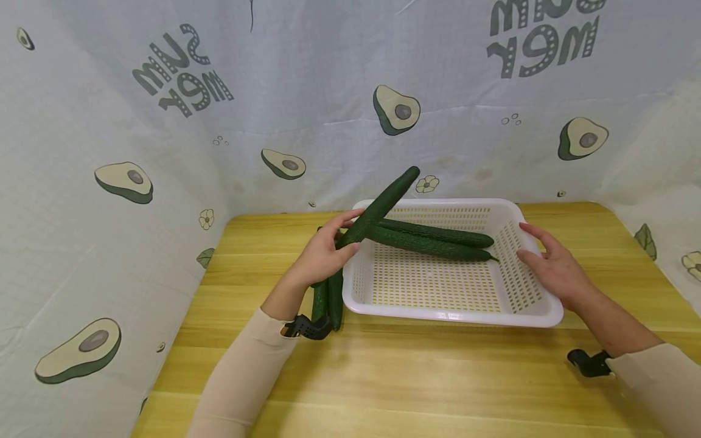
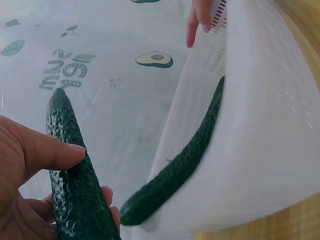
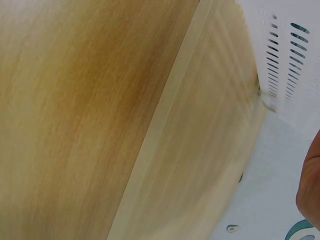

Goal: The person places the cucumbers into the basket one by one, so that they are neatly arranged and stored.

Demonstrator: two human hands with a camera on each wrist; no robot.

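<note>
My left hand (image 1: 325, 254) grips a dark green cucumber (image 1: 390, 198) near its lower end, its tip slanting up over the left end of a white plastic basket (image 1: 438, 316). In the left wrist view, the thumb lies across the bumpy skin of this cucumber (image 2: 77, 192) and fingertips show on its far side. Two cucumbers (image 1: 438, 244) lie inside the basket, their left ends partly hidden behind the held one. At the basket's right end, my right hand (image 1: 564, 274) holds the rim, fingertips over the inner side. In the right wrist view only part of this hand (image 3: 310, 187) shows.
More cucumbers (image 1: 335, 301) lie on the wooden table (image 1: 427, 377) left of the basket, partly hidden under my left forearm. A pale cloth (image 1: 328, 79) printed with avocados hangs behind the table and at its sides. Dark bands sit on both wrists.
</note>
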